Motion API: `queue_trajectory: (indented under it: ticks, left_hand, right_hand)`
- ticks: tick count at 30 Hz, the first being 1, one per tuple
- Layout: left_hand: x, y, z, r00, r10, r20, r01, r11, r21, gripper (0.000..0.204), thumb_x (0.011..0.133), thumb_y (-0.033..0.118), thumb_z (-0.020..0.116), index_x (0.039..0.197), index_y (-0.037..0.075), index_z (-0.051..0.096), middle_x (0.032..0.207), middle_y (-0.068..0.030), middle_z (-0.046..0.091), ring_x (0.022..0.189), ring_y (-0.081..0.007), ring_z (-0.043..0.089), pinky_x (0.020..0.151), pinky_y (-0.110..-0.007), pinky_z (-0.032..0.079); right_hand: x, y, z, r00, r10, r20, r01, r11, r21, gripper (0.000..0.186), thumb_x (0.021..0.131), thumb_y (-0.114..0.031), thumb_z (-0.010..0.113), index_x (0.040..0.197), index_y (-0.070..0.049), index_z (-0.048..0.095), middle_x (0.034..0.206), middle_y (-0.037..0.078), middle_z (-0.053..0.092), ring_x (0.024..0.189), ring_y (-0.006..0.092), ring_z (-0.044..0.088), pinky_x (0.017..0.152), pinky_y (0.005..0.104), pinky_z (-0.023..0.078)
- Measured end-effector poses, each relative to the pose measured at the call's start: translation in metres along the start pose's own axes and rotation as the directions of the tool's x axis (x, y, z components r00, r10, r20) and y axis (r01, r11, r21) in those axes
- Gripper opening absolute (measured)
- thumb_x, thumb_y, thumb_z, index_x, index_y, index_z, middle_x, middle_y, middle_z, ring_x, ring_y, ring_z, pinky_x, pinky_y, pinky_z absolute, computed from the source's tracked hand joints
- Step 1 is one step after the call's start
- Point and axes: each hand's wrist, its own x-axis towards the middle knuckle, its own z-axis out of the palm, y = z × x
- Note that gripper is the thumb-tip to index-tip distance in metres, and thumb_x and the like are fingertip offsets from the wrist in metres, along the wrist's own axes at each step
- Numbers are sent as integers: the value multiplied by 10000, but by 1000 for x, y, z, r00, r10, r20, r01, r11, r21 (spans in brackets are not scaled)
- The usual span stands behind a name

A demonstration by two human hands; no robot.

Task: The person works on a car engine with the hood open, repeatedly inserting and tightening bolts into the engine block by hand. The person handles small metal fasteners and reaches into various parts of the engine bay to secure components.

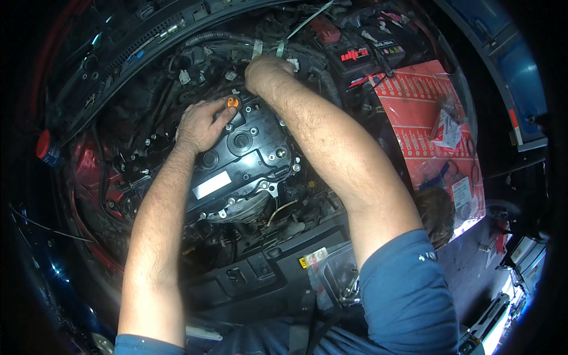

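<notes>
A black engine valve cover (266, 129) lies in the middle of the engine bay, with a white label on its near face. My left hand (203, 125) rests over its far left edge. Between the thumb and forefinger of that hand is a small round orange piece (233, 103); whether it is fixed to the cover cannot be made out. My right hand (269, 72) reaches past the cover to the back of the engine, among hoses and connectors. Its fingers are hidden behind the wrist, so what they touch does not show.
At the far right sits a black battery (370, 53). Below it lies a red printed sheet (408, 106) with plastic bags and parts on it. A metal tray (337, 269) holding small metal parts stands near my right upper arm. Light strips (307, 25) rise behind my right hand.
</notes>
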Motion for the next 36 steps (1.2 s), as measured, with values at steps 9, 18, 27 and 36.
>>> queue_trajectory:
  ticks: [9, 18, 27, 36]
  left_hand:
    - [-1, 3, -1, 999, -36, -3, 36, 999, 5, 527, 938, 561, 477, 1298, 198, 607, 1240, -147, 620, 1177, -312, 550, 1047, -427, 394]
    - [-3, 8, -5, 999, 21, -44, -23, 999, -45, 532, 944, 514, 503, 1244, 94, 633, 1205, -177, 638, 1145, -344, 567, 1003, -437, 413]
    - [-6, 10, -5, 998, 10, -63, -12, 999, -45, 545, 935, 526, 511, 1234, 89, 640, 1205, -178, 637, 1143, -348, 566, 1001, -441, 413]
    - [0, 4, -4, 998, -46, 30, 45, 999, 17, 533, 941, 569, 471, 1321, 215, 592, 1245, -146, 615, 1183, -304, 552, 1073, -410, 385]
  right_hand:
    - [-11, -3, -6, 1000, 29, 12, -29, 1000, 12, 383, 856, -168, 717, 1220, -63, 658, 1214, 131, 667, 1077, 283, 670, 805, 390, 571]
    - [-12, -4, -8, 1000, 15, 19, -13, 998, -68, 355, 870, -178, 708, 1213, -92, 669, 1193, 63, 680, 1063, 208, 664, 755, 382, 561]
    - [-9, -3, -11, 999, 40, 26, -41, 998, 42, 372, 858, -139, 701, 1219, -58, 658, 1172, 126, 687, 1047, 273, 681, 808, 427, 563]
    - [2, 1, -7, 997, 48, 57, -50, 998, 32, 466, 826, -222, 770, 1253, -87, 641, 1240, 108, 654, 1080, 244, 662, 790, 389, 566]
